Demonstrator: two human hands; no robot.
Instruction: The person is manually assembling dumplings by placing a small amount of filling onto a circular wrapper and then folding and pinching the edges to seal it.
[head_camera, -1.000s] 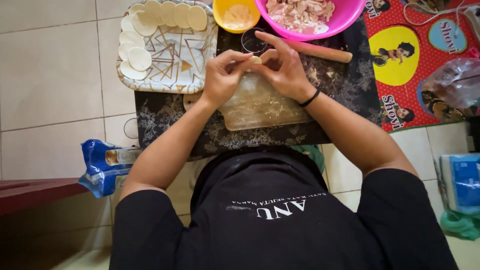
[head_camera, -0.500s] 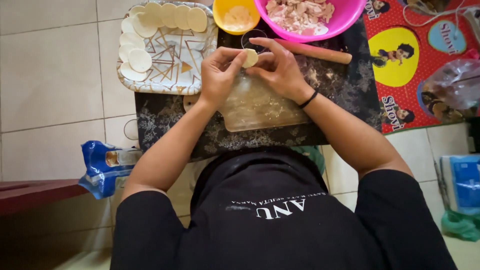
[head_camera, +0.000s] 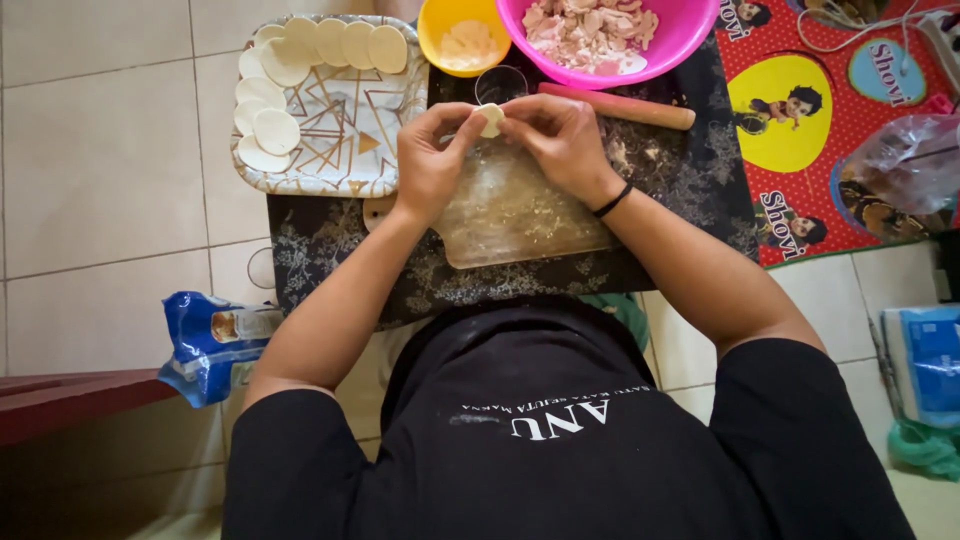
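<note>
The head view is looking down on a person who is pinching a small pale dough round between both hands, held just above the far edge of a clear floured board. The step in hand appears to be the closing of a filled wrapper: the round is sitting folded at the fingertips rather than lying flat. The next move is likely calling for small, even pinches along the seam, with light pressure so the thin dough is not tearing.

The left hand is curling narrowly, thumb and forefinger closing on the near left side of the round. The right hand is meeting it from the right, fingers bent close together and gripping the other edge; whether filling is inside is hard to tell, since the fingers are covering most of it.

To the far left, a patterned tray is carrying more flat rounds. At the far edge are sitting a yellow bowl, a pink bowl of chopped filling and a rolling pin.
</note>
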